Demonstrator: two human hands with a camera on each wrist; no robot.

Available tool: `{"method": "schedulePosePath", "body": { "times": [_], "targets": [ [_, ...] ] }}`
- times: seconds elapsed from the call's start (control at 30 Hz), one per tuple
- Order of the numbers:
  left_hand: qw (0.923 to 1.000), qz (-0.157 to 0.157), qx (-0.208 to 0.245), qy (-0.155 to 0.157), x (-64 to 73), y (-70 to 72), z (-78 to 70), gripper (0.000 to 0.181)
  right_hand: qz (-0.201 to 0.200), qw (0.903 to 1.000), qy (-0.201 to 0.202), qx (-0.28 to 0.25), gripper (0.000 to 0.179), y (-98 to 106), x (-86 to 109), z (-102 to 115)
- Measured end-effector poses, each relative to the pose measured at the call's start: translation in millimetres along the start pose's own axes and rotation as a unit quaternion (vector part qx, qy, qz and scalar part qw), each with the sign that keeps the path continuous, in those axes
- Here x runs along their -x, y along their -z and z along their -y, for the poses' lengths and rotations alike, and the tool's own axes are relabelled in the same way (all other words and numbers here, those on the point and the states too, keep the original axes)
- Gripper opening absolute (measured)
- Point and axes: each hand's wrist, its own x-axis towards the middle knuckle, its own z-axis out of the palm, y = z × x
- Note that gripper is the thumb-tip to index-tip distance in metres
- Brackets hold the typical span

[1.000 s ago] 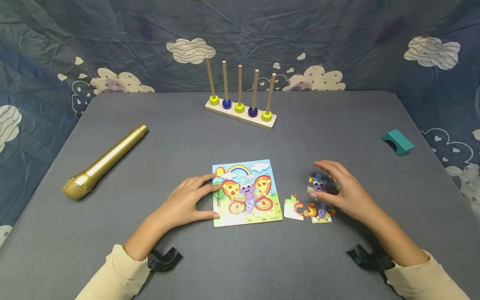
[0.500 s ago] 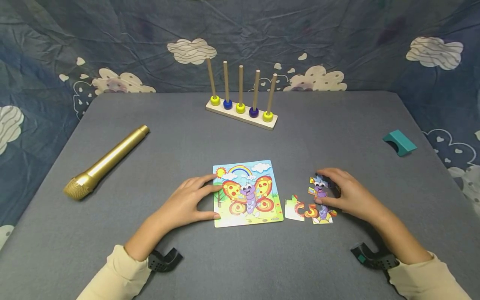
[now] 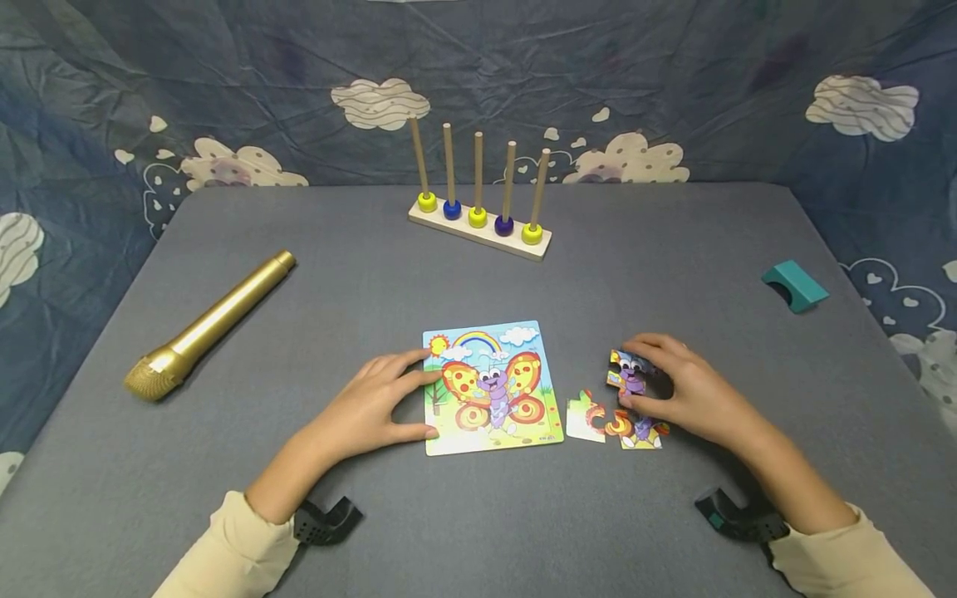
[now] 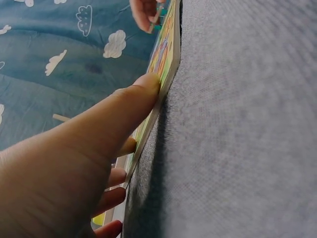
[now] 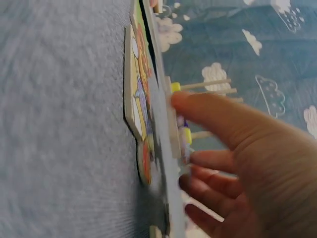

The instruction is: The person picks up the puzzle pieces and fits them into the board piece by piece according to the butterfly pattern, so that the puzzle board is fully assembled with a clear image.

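A square butterfly puzzle [image 3: 493, 390] lies flat in the middle of the table. My left hand [image 3: 374, 403] rests along its left side, fingers spread; the left wrist view has the thumb [image 4: 141, 89] on the board's edge. To the right, my right hand [image 3: 691, 386] pinches a puzzle piece [image 3: 630, 378] with the purple butterfly face between thumb and fingers. It looks slightly raised and tilted, and blurs edge-on in the right wrist view. Below it lie a green-and-white corner piece [image 3: 583, 419] and a body piece [image 3: 645, 433]. My palm hides whatever lies under it.
A gold microphone [image 3: 213, 320] lies at the left. Toward the back stands a wooden peg stand [image 3: 482, 232] with yellow and blue beads. A teal arch block [image 3: 796, 286] sits near the right edge. A dark cloud-patterned cloth [image 3: 673, 75] hangs behind.
My right hand has closed in on the face piece and shifted it slightly left, tilting it up from the table. My left hand stays on the puzzle's left side.
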Motion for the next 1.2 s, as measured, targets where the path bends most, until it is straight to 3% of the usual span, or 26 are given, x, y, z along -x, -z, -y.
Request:
{"method": "schedulePosePath", "body": {
  "times": [0.17,0.37,0.5,0.8,0.97,1.07,1.2],
  "targets": [
    [0.9998,0.001,0.002,-0.020,-1.7,-1.9,-2.5,0.065,-0.008,0.9994,0.026,-0.020,0.065,2,-3.4,22],
    [0.9996,0.012,0.004,-0.026,-4.9,-1.9,-5.4,0.064,-0.032,0.9901,0.129,-0.045,0.068,-8,-18.7,52],
    [0.9991,0.016,-0.015,-0.038,-5.2,-2.0,-5.9,0.063,-0.026,0.9836,0.166,-0.066,0.067,-22,-33.0,71],
    [0.9967,0.016,-0.056,-0.058,-7.6,-3.2,-8.7,0.046,0.045,0.9873,0.144,-0.050,0.060,-53,-56.4,90],
    [0.9956,-0.004,-0.068,-0.065,-9.9,-4.2,-11.1,0.043,0.065,0.9876,0.136,-0.045,0.060,-65,-64.5,89],
    [0.9953,-0.014,-0.054,-0.079,-12.3,-6.1,-12.5,0.043,0.068,0.9870,0.138,-0.047,0.058,-70,-68.8,88],
    [0.9959,-0.005,-0.012,-0.090,-15.0,-8.4,-14.3,0.047,0.075,0.9871,0.132,-0.049,0.057,-74,-73.6,87]
  ]
}}
